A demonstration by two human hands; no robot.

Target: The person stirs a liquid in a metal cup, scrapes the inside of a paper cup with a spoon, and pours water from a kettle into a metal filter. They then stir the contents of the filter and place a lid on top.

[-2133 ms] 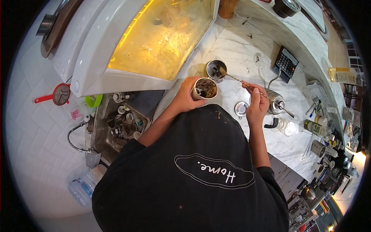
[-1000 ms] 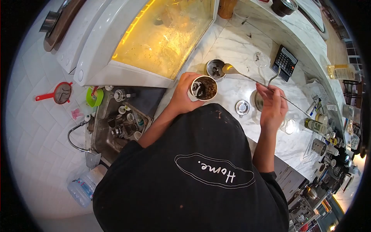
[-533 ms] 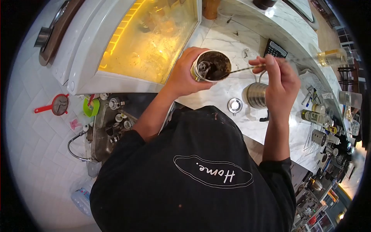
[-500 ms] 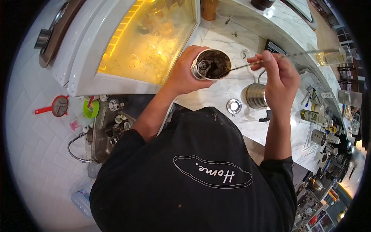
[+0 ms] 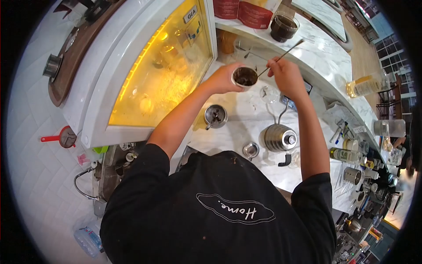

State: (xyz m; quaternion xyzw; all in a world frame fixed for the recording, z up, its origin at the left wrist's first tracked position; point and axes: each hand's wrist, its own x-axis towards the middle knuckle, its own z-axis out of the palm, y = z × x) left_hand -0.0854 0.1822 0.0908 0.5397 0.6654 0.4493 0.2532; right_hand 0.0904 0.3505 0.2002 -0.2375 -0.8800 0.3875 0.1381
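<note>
A metal cup (image 5: 245, 76) with dark contents is gripped in my left hand (image 5: 223, 79), its mouth tilted towards me. Between the fingers of my right hand (image 5: 285, 72) is a thin long-handled spoon (image 5: 281, 56), whose lower end reaches the cup's rim; its tip is hard to make out. Below the cup on the marble counter (image 5: 233, 132) stand a small metal pitcher (image 5: 216, 116) with dark bits inside, a small round metal strainer (image 5: 251, 150) and a steel gooseneck kettle (image 5: 280, 137).
A glass-door fridge (image 5: 162, 66) with yellow light is at the left. On the raised ledge sit a glass of dark liquid (image 5: 283, 28) and red-and-white bags (image 5: 254, 14). Bottles (image 5: 345, 155) and utensils line the right side. A sink (image 5: 110, 176) lies lower left.
Both hands have moved farther from my body with the cup and spoon. The spoon's handle now points more upward. The view has shifted, bringing the pitcher and the glass of dark liquid into sight.
</note>
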